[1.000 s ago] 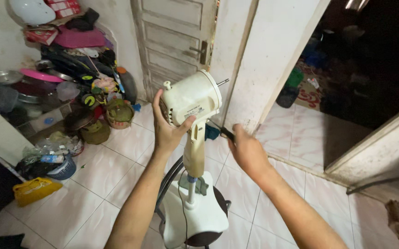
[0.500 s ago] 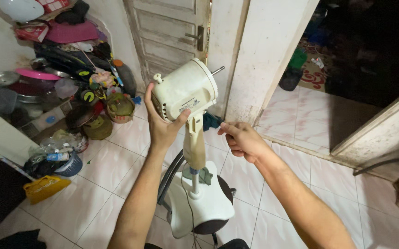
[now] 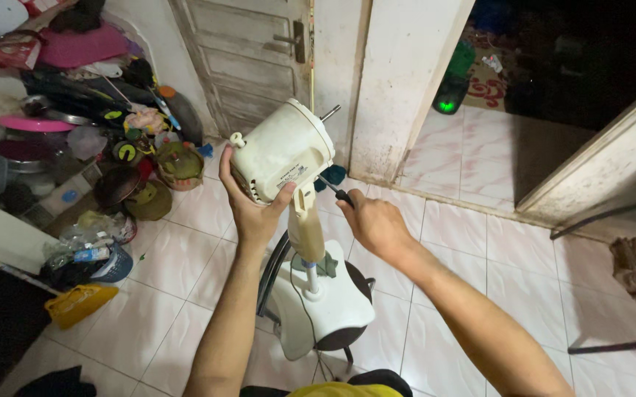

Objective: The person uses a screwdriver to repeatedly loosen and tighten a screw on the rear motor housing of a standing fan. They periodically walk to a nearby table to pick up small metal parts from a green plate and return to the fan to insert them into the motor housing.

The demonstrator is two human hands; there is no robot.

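A cream fan motor housing [image 3: 281,151] with a bare metal shaft sits on top of a yellowed stand neck [image 3: 305,231], above a white base [image 3: 325,309]. My left hand [image 3: 248,206] grips the housing from below and behind. My right hand [image 3: 373,220] holds a screwdriver [image 3: 333,190] with a dark handle, its tip against the housing's underside near the neck joint.
A heap of pots, bowls, bags and a pink tray [image 3: 31,121] lines the left wall. A yellow bag [image 3: 75,303] lies on the tiled floor. A wooden door [image 3: 248,59] and a white pillar [image 3: 399,88] stand behind; a dark doorway opens at the right.
My right hand has come up from beside the neck and now holds the screwdriver's tip at the housing's underside. The view has shifted slightly; my left hand keeps its grip.
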